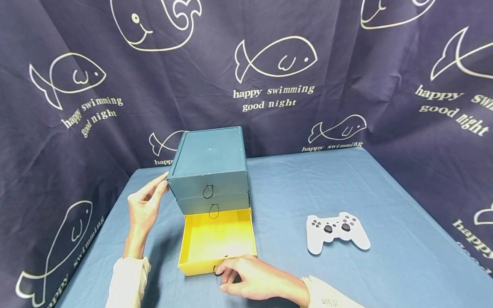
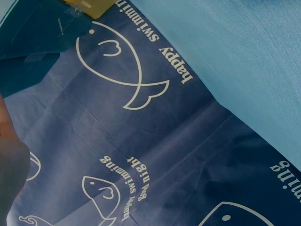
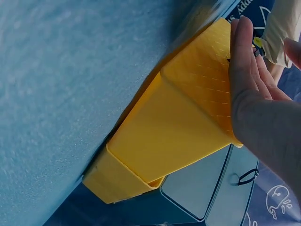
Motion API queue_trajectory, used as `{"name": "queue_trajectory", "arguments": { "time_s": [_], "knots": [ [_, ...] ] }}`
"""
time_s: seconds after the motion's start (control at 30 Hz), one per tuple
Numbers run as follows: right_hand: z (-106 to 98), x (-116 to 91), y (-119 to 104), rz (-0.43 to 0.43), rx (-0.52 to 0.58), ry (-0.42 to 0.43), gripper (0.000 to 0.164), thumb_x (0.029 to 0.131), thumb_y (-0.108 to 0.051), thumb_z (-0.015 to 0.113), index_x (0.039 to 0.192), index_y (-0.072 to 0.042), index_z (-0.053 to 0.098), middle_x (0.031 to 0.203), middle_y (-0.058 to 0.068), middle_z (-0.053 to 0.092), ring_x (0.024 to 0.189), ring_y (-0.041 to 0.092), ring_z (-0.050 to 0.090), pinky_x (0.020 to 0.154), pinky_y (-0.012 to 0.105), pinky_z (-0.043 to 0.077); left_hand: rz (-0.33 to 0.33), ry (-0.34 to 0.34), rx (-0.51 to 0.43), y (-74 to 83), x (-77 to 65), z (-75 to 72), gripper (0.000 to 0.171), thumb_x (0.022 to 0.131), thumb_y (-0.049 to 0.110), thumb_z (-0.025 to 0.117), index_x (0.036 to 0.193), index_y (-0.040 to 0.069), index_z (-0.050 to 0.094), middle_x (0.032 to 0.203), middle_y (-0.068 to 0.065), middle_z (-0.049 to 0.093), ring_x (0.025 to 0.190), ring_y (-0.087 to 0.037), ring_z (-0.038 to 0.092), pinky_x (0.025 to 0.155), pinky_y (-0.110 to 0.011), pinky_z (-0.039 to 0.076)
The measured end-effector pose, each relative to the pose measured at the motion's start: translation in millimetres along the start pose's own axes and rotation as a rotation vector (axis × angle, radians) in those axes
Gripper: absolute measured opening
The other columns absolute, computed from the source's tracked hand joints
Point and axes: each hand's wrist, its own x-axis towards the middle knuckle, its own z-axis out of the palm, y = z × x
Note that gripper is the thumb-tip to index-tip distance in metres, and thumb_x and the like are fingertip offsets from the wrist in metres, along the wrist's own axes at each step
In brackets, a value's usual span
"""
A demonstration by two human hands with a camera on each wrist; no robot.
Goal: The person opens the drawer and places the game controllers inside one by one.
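A dark teal drawer box (image 1: 209, 152) stands on the cloth-covered table, its lowest drawer pulled out. That yellow drawer (image 1: 215, 237) has nothing visible inside. My right hand (image 1: 256, 278) is at its front, fingers curled at the black loop pull (image 1: 216, 271). In the right wrist view the right hand (image 3: 254, 84) lies against the yellow drawer front (image 3: 197, 80). My left hand (image 1: 144, 205) touches the upper left front corner of the box with extended fingers and thumb. Only a sliver of the left hand (image 2: 7, 141) shows in the left wrist view.
A white game controller (image 1: 337, 231) lies on the blue tablecloth (image 1: 285, 192) to the right of the drawer. The two upper teal drawers (image 1: 227, 184) are closed, each with a black loop. A dark blue fish-print curtain (image 1: 277, 124) hangs behind and along both sides.
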Motion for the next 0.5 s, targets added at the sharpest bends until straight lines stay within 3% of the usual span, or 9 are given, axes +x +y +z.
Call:
{"name": "queue_trajectory", "arguments": {
  "time_s": [0.5],
  "knots": [
    [2.6, -3.0, -2.7, 0.008, -0.080, -0.025, 0.026, 0.097, -0.023, 0.073, 0.119, -0.010, 0.069, 0.098, -0.021, 0.067, 0.087, -0.017, 0.059, 0.083, 0.010, 0.046, -0.005, -0.007, 0.007, 0.4, -0.1, -0.9, 0.031, 0.096, -0.005, 0.071, 0.125, 0.003, 0.075, 0.103, 0.010, 0.076, 0.083, -0.007, 0.074, 0.085, -0.017, 0.054]
  ]
}}
